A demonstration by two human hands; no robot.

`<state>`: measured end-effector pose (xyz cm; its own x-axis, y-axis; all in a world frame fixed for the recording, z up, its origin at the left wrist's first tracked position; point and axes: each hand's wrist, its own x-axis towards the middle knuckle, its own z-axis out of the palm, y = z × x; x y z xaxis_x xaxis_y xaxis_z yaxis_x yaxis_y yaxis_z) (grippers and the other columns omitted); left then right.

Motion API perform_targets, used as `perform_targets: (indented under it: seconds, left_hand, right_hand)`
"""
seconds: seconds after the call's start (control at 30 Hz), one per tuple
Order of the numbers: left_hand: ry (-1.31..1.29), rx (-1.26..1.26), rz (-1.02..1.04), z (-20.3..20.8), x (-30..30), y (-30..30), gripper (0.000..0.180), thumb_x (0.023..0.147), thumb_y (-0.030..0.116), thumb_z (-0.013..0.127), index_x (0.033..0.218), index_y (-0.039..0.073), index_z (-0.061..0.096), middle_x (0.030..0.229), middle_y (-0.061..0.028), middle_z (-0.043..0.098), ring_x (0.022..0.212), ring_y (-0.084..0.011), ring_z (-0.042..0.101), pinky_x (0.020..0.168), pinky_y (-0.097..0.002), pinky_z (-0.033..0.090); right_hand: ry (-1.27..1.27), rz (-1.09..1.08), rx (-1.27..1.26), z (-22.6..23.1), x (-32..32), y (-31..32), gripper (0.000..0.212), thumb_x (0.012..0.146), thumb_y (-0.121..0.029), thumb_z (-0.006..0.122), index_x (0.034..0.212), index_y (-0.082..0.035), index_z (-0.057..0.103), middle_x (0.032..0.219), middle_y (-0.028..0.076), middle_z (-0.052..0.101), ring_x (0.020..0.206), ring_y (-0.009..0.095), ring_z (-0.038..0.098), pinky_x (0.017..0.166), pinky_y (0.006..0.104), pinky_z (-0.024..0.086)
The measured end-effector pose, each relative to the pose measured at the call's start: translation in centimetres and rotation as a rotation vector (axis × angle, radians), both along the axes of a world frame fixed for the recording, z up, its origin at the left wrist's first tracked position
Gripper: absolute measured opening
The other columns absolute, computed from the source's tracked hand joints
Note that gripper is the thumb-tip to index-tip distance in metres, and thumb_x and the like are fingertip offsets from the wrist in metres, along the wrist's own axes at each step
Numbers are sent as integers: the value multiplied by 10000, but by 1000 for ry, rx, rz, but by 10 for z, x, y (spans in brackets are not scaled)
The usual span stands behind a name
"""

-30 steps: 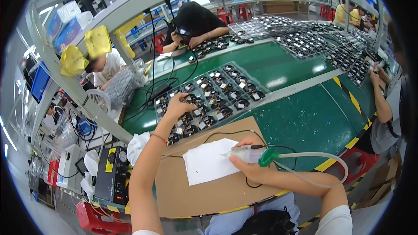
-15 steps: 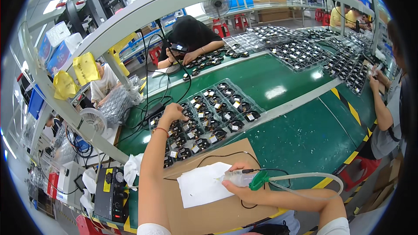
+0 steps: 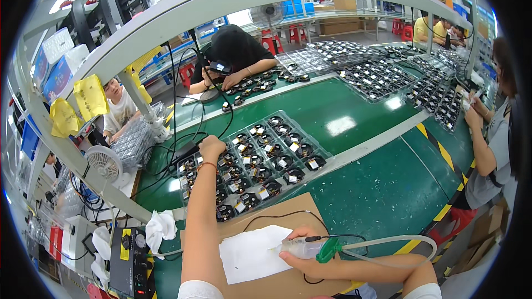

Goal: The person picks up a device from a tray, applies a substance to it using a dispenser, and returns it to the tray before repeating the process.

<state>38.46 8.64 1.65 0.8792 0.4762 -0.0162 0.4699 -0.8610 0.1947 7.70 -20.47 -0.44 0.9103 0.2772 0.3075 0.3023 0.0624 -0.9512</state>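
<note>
If tilted, the dispensing syringe (image 3: 302,248) gripped by the right hand (image 3: 311,267) may drip onto the near paper (image 3: 249,257); the left hand (image 3: 211,148) has indeterminable finger spread.

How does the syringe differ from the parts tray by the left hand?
The syringe is a slim barrel with a green fitting; the tray is broad, with rows of compartments. The syringe is held in the right hand; the tray lies on the green bench. Both look see-through.
</note>
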Motion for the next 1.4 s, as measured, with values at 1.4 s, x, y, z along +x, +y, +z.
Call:
perform_targets:
  seconds: [1.4]
  left_hand:
    - [-286,-1354,-532,-29,-370,-100,261,822,22,573,1076,-23,610,914,-114,652,754,-131,629,625,-231,530]
  right_hand:
    - [-718,234,-120,-3,-5,13,512,682,7,727,1091,-81,431,1094,161,520,993,262,533,808,336,439]
